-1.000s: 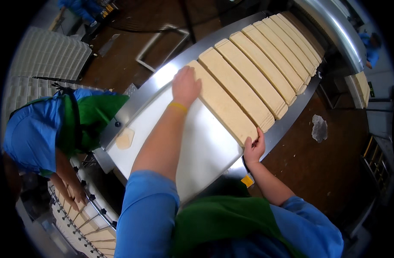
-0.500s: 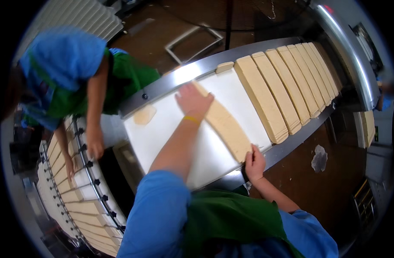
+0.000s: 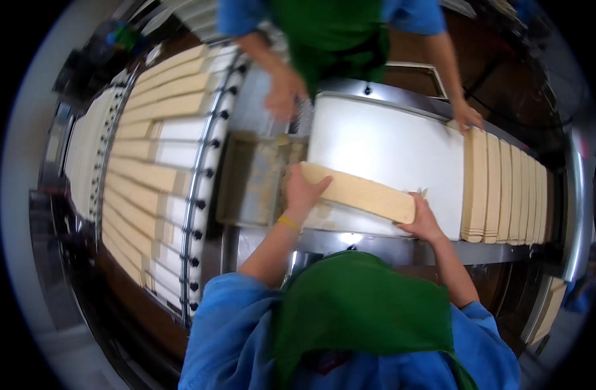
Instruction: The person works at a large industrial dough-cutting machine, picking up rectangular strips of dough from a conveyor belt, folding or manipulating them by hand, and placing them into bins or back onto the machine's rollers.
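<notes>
A long, pale cream slab that looks like dough lies between my two hands, tilted slightly with its right end nearer to me. My left hand is closed round its left end, the thumb along its top. At the opposite end, my right hand grips the slab, fingers partly hidden beneath it. The slab is over the near side of a white belt; whether it touches the belt I cannot tell.
Several similar slabs stand side by side at the belt's right end, touched by a co-worker's hand. The co-worker's other hand is blurred. A shallow crumb-strewn tray sits left, before a conveyor rail with black knobs and more slabs.
My view has swung left. The slab has turned from slanting away to lying crosswise before me, near the belt's left edge. My left hand went from resting on it to gripping its end.
</notes>
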The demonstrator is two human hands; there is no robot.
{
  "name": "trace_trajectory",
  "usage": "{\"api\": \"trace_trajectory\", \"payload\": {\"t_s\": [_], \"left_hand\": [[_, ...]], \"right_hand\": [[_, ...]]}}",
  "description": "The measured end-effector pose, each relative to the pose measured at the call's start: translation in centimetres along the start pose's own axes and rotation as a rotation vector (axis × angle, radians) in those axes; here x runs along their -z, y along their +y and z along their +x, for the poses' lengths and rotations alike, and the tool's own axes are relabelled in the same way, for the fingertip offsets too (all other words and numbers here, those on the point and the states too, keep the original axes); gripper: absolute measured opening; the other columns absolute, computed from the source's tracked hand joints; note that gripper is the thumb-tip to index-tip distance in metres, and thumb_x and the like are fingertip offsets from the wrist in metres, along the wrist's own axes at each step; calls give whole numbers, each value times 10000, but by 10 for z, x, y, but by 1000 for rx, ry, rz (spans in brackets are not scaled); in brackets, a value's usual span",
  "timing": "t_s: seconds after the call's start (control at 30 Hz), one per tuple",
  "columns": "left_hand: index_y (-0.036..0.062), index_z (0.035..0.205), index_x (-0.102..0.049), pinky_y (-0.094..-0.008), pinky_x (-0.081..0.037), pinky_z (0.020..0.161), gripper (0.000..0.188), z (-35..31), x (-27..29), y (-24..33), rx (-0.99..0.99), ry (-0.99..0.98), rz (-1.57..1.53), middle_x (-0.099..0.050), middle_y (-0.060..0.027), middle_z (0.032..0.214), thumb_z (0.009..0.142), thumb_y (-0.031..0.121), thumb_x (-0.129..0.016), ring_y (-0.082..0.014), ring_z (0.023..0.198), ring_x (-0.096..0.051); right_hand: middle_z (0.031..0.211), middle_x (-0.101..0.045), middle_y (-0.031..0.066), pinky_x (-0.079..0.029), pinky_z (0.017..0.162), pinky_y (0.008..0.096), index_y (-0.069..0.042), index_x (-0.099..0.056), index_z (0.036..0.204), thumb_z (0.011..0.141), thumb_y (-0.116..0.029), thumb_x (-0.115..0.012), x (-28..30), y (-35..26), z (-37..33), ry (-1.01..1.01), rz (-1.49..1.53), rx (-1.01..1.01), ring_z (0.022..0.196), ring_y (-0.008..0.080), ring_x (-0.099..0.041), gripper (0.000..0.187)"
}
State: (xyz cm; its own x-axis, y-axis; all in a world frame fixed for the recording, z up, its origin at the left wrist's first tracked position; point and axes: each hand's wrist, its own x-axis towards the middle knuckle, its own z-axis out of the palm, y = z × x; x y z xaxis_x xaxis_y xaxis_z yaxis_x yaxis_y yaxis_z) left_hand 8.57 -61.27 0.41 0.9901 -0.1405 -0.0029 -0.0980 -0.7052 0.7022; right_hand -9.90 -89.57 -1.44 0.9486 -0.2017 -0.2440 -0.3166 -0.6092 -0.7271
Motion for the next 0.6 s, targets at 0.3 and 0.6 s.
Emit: {"api": "trace_trajectory", "payload": {"t_s": [0.3, 0.6], "left_hand": [[-5, 1208, -451, -390, -468, 845, 699, -26, 163, -48, 73, 281, -40, -582, -210, 1078, 723, 386, -768, -342, 991, -577], [-19, 1062, -590, -375, -453, 827, 374, -113, 351, -269, 311, 605, 9, -630, -216, 978, 902, 314, -532, -323, 922, -598]], "right_hand": [[1209, -442, 170, -434, 936, 385, -64, -360, 1336, 601, -178, -832, -55, -115, 12, 57, 81, 448, 1107, 322, -485, 881], [1157, -431, 155, -429, 912, 369, -85, -392, 1319, 881, -170, -592, -188, -274, -61, -529, 463, 456, 1064, 273, -478, 488]]}}
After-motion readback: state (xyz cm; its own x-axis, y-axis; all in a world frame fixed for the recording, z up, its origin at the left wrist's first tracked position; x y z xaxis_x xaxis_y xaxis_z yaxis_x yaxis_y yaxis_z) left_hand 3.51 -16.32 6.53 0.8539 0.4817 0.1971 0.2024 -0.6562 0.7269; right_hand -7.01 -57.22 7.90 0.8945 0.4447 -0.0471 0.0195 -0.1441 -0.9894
